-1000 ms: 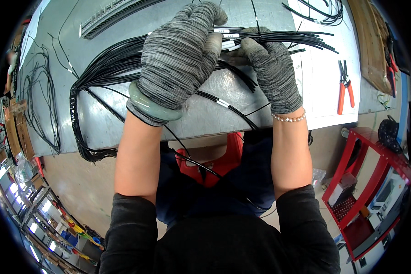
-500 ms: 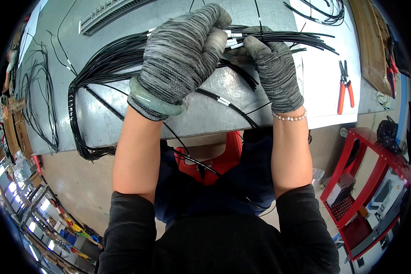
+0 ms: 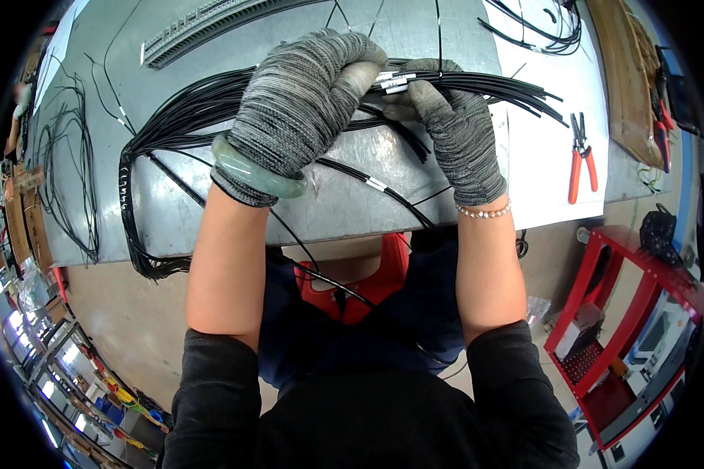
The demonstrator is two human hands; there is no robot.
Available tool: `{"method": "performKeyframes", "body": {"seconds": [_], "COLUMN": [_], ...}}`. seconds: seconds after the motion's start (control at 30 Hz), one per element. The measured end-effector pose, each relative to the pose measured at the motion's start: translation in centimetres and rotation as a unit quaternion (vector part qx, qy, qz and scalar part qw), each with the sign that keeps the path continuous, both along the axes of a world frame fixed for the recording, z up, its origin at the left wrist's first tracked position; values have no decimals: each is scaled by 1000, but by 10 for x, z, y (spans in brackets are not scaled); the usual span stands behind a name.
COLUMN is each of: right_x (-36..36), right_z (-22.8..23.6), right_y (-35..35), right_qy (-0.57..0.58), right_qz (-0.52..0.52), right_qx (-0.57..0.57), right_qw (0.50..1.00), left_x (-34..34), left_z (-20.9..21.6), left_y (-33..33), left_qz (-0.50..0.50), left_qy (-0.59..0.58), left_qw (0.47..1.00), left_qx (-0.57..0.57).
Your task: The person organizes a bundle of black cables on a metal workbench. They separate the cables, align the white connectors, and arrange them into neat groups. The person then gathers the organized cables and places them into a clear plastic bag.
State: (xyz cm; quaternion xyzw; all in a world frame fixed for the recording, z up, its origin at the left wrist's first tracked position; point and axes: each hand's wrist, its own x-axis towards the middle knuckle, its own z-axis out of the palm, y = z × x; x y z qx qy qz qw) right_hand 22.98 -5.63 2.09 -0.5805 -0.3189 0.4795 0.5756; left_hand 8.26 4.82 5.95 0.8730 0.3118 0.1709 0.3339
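A thick bundle of black wires (image 3: 199,102) curves across the metal table, tied tightly where it bends at the left. My left hand (image 3: 301,109), in a grey knit glove, is closed around the bundle. My right hand (image 3: 457,129), gloved alike, grips the same wires farther right, its thumb below several white marker sleeves (image 3: 395,82). A black cable tie (image 3: 440,35) circles the wires by my right fingers, its tail pointing away from me. Loose wire ends (image 3: 536,94) fan out past my right hand. A lower branch with a white sleeve (image 3: 376,184) hangs toward the table edge.
Red-handled pliers (image 3: 580,160) lie on white paper (image 3: 551,199) at the right. Coiled black wires (image 3: 559,39) rest beyond them. A slotted grey strip (image 3: 203,35) lies at the far side. Thin loose wires (image 3: 70,172) lie left. A red rack (image 3: 594,313) stands at the lower right.
The view has shifted slightly. Both hands stay on the bundle; the marker sleeves and tie show more plainly between them, and the wire ends slope downward more.
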Motion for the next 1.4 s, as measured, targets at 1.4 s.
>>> {"method": "performKeyframes", "body": {"seconds": [1.4], "right_x": [-8], "right_z": [0], "right_y": [-5], "right_qy": [96], "right_qz": [-67], "right_qx": [-48], "right_qw": [992], "left_x": [12], "left_z": [-4], "left_y": [-18], "left_qz": [-11], "left_qy": [75], "left_qw": [965], "left_qx": [253]}}
